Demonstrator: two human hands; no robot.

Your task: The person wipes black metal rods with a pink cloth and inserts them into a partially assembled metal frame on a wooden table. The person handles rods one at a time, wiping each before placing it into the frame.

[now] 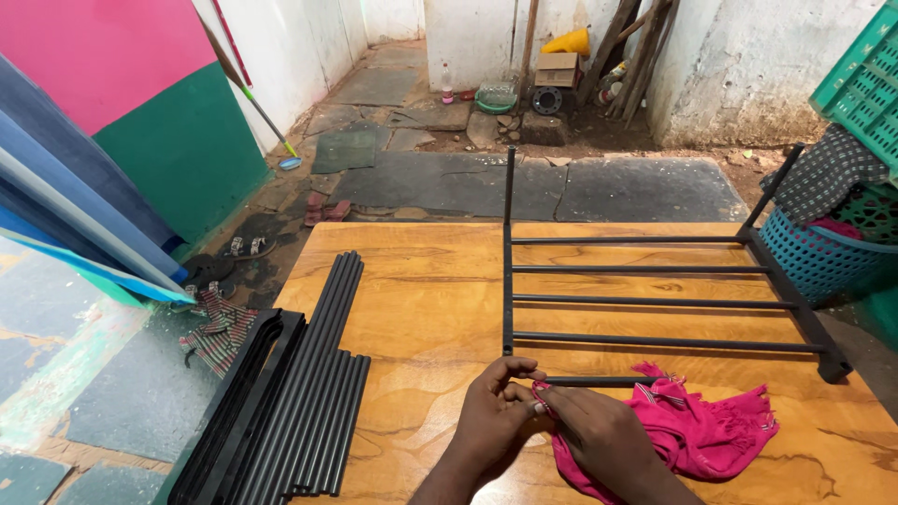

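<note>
Both hands meet at the near edge of the wooden tabletop (421, 299), pinching a fold of the pink cloth (697, 430): the left hand (496, 407) has its fingers closed on the cloth's near-left end, and the right hand (603, 435) lies over it, grip also closed on the fabric. Just beyond the fingertips lies a loose black rod (599, 381), and past it the black metal rack frame (655, 299) with four rungs fitted. It looks like the rod is being wiped; a next move would call for a firm hold on it through the cloth. A bundle of black tubes (323, 393) lies at the left. The fingertips under the cloth are hidden, and the wrists are cut off.
</note>
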